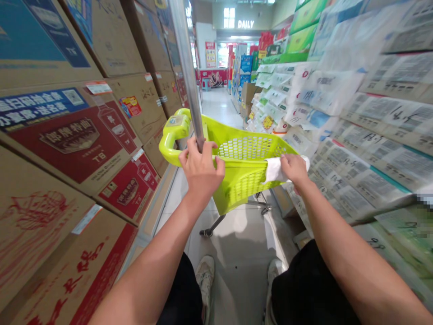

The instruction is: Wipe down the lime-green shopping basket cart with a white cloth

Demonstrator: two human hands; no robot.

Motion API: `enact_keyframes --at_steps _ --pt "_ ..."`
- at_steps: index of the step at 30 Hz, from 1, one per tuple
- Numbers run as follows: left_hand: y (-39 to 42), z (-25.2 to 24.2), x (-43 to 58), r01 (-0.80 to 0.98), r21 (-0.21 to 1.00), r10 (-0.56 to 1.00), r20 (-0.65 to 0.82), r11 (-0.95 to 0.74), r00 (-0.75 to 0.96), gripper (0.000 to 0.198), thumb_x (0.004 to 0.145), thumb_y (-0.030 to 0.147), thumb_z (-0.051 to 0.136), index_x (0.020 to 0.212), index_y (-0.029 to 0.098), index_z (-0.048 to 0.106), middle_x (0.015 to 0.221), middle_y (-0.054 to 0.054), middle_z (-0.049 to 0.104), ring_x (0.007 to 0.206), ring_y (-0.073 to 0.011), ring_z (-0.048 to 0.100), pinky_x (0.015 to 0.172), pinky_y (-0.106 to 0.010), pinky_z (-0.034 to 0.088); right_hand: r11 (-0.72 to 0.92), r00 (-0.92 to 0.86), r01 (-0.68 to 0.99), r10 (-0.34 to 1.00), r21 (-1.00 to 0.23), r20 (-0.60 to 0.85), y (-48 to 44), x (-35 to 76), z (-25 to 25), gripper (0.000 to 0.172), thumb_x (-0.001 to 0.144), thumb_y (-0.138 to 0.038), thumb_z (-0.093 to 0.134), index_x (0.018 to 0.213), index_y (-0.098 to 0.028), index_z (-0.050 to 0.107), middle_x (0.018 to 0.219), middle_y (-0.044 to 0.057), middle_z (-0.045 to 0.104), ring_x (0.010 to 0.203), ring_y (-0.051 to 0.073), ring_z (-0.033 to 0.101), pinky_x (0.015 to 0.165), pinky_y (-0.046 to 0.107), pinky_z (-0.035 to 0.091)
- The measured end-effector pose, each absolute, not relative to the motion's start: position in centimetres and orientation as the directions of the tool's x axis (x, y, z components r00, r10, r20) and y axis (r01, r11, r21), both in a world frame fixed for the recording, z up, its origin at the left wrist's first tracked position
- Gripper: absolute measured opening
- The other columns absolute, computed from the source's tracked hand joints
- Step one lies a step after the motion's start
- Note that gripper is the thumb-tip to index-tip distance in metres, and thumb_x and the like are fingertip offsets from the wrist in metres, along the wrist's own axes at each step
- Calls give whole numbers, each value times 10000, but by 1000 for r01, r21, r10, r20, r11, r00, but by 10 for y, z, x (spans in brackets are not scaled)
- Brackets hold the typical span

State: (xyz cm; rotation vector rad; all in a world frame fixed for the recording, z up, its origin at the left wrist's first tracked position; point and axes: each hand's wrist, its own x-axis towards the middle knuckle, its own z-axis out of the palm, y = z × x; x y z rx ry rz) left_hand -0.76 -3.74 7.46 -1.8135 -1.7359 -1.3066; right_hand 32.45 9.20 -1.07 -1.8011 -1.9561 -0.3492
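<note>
A lime-green shopping cart point(233, 185) with a perforated basket stands in front of me, its handle point(165, 143) at the left end. My left hand point(202, 167) is closed over the basket's near rim, fingers curled, close to the foot of an upright metal pole point(187, 67). The pole rises past the top of the view. At the basket's right end my right hand point(293, 168) grips a white cloth point(274, 169), which is folded over the rim and pressed against it. Part of the cloth is hidden under the fingers.
Stacked cardboard cartons point(77, 140) line the left side. Wrapped paper packs point(365, 144) are piled along the right, near the cart. A tiled aisle point(219, 106) runs ahead to a lit shop front. My shoes point(205, 275) are on the floor behind the cart's wheels point(206, 233).
</note>
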Motion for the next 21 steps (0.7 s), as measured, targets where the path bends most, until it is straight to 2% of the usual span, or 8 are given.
enact_keyframes --at_steps 3,6,8,10,13,16,19,21 --pt "-34 73 -5 914 364 614 767 -180 -185 300 841 249 596 1133 232 667 1401 -178 553 1342 -360 519 1108 -523 302 174 -83 976 853 -131 515 84 306 -12 522 1039 -382 289 916 -150 740 984 181 758 937 301 633 868 404 403" --pt "-32 70 1 918 352 580 792 -180 -190 300 817 256 604 1108 233 670 1403 -185 552 1359 -369 501 1107 -536 294 401 -266 904 800 -149 539 58 253 -4 523 1072 -427 273 1007 -175 727 993 145 744 953 296 623 913 421 419" --pt "-32 69 5 915 349 566 804 -202 -182 307 797 260 607 1097 233 669 1408 -181 555 1383 -373 481 1119 -540 288 557 -364 811 723 -182 587 34 214 5 531 1080 -507 301 1189 -161 688 1118 164 724 1064 319 613 978 446 423" --pt "-35 69 8 910 355 566 805 -215 -180 317 788 268 608 1099 237 663 1418 -172 556 1399 -370 472 1136 -538 285 688 -447 695 640 -207 625 14 183 16 573 1079 -560 319 1395 -158 581 1296 180 675 1199 329 580 1057 465 407" --pt "-40 70 9 892 386 575 795 -236 -192 399 793 271 594 1188 227 635 1435 -172 555 1383 -354 505 1157 -521 297 774 -535 595 581 -215 613 6 173 24 612 1073 -610 325 1511 -212 484 1410 154 632 1281 314 554 1095 462 395" --pt "-44 71 3 869 404 580 795 -287 -177 538 805 247 561 1340 195 557 1436 -171 571 1400 -336 514 1180 -497 304 673 -506 715 687 -192 523 27 206 20 587 1084 -592 275 1367 -209 618 1259 141 705 1167 313 605 1008 444 418" --pt "-44 71 -4 856 400 581 800 -328 -151 644 816 222 547 1454 181 465 1461 -171 581 1443 -323 495 1202 -491 303 410 -308 898 844 -157 440 60 261 9 629 1089 -520 206 1001 -184 731 1000 153 744 960 311 642 879 424 422" --pt "-43 70 -8 848 401 570 808 -346 -149 724 816 211 550 1521 169 392 1507 -182 563 1449 -319 505 1217 -494 301 289 -204 948 875 -137 438 74 292 2 624 1079 -505 234 935 -167 738 974 171 746 956 321 645 885 429 418"
